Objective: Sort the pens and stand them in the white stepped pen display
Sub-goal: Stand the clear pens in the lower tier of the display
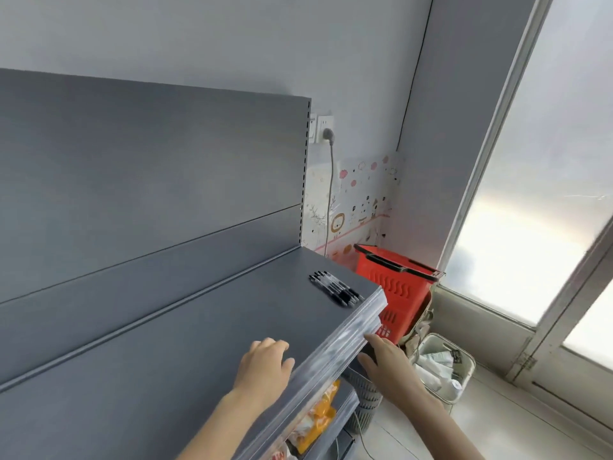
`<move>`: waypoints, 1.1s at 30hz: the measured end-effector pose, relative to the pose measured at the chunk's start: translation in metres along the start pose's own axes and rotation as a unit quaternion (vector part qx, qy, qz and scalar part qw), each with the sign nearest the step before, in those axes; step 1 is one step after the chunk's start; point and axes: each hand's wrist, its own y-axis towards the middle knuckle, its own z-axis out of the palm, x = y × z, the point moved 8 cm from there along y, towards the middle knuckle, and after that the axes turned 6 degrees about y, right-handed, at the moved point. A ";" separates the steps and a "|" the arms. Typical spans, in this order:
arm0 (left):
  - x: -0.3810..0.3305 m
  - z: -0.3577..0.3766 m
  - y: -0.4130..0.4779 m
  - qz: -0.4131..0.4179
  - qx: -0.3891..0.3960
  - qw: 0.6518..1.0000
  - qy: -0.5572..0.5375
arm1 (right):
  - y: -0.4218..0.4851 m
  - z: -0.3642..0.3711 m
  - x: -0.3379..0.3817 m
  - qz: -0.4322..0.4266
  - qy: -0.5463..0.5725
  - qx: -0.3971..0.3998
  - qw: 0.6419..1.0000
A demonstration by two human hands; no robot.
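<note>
Several black-and-clear pens (335,288) lie side by side in a bundle on the grey shelf top (199,327), near its far right corner. My left hand (263,365) rests on the shelf top by the front edge, fingers loosely bent, holding nothing. My right hand (386,360) is just off the shelf's front edge, its fingertips reaching under the edge lip; what they touch is hidden. No white stepped pen display is in view.
A grey back panel (149,167) rises behind the shelf. Past the shelf's right end stand a red shopping basket (398,283), a clear bin (441,366) with rubbish and a grey round basket (365,400). Orange packets (315,423) lie on a lower shelf. A window (530,194) is at right.
</note>
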 end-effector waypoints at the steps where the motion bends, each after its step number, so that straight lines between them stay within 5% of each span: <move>1: 0.002 0.003 0.010 -0.005 0.004 1.000 0.001 | 0.011 -0.001 -0.004 0.002 0.003 -0.001 1.000; 19: -0.043 0.055 0.195 -0.223 0.008 0.974 -0.047 | 0.241 -0.014 -0.081 -0.092 0.008 0.099 0.991; 33: -0.052 0.064 0.234 -0.355 0.037 0.934 -0.024 | 0.292 0.006 -0.063 -0.173 0.022 0.188 0.967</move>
